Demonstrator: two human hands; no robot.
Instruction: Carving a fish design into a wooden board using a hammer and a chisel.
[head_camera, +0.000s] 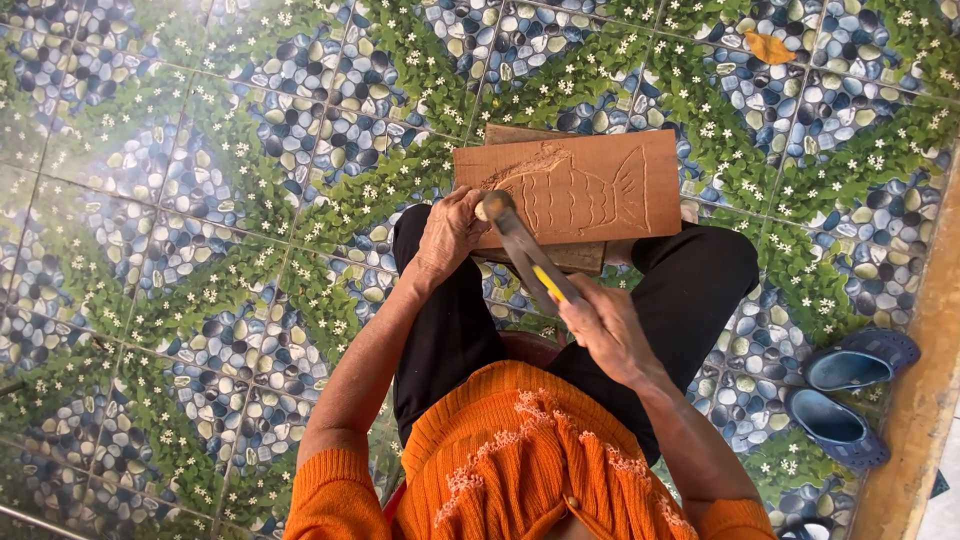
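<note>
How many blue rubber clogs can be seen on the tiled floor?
2 whole: one blue rubber clog at the right edge, another blue rubber clog just below it. A dark blue shape at the bottom edge might be a third, mostly cut off.

A brown wooden board (580, 187) carved with a fish lies flat across the knees, hammer (520, 245) raised above it.

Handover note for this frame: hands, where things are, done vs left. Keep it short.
Left hand is closed at the left edge of the wooden board, apparently on a small tool, too hidden to name.
Right hand grips a hammer, head by the left hand.
Board rests on another board between the knees.
Done: fish outline, scales and tail lines cut.
Left: wood around the fish looks uncut.
</note>
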